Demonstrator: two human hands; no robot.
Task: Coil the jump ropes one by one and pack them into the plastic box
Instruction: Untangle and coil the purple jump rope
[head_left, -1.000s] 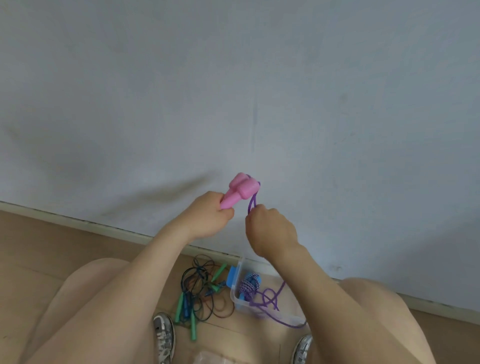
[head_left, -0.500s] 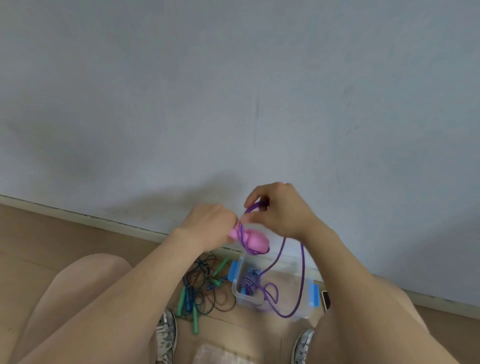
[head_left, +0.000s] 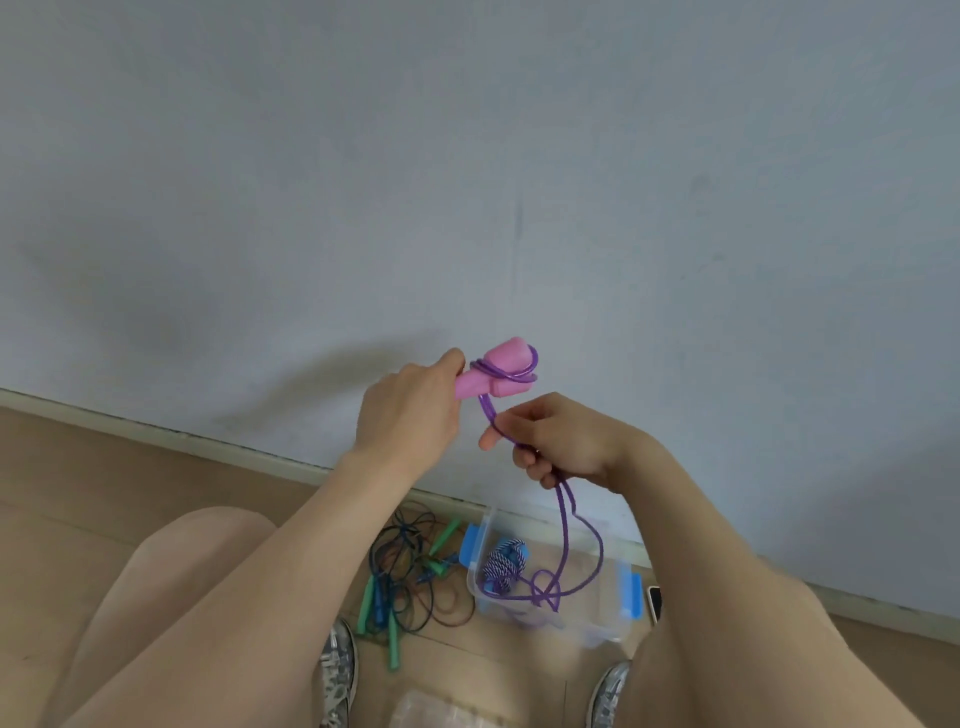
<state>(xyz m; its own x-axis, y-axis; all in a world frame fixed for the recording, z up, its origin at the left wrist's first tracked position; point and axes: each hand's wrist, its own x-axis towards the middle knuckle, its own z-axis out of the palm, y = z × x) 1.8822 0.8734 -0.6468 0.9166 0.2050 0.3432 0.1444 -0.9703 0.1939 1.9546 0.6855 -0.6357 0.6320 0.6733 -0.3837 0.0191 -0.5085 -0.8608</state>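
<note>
Purple jump rope (head_left: 563, 525), one item, held in the air in front of the wall (head_left: 467, 156), above the floor (head_left: 78, 493).

- Handles: two pink handles (head_left: 506, 366), matt and rounded, lying side by side. Several turns of the glossy purple cord are wound round them.
- Left hand (head_left: 410, 410): fingers (head_left: 451, 359) clenched round the lower ends of the handles. The upper ends stick out up and to the right, past the thumb.
- Right hand (head_left: 571, 447): just below and right of the handles and apart from the left hand. The cord drops from the wound turns into this hand, and the curled fingers (head_left: 489, 440) grasp it.
- Loose cord: leaves the underside of the right hand and hangs in a long open loop. Its tangled end lies in the plastic box (head_left: 602, 631).
- Plastic box: clear, rectangular, open at the top, with a blue latch (head_left: 631, 592) at each short end. It stands on the floor close to the skirting board (head_left: 208, 447), between the person's knees. A coiled blue-and-white striped rope (head_left: 501, 564) sits in its left end, and the right end shows bare bottom.
- Other ropes (head_left: 410, 577): a loose heap of thin dark cords with green and blue handles, on the floor just left of the box.
- Surroundings: pale wood-look floor, plain grey-blue wall. Two grey shoes (head_left: 340, 670) are at the lower edge, and a small dark flat item (head_left: 655, 603) lies right of the box.
- Room: open air all round both hands.
</note>
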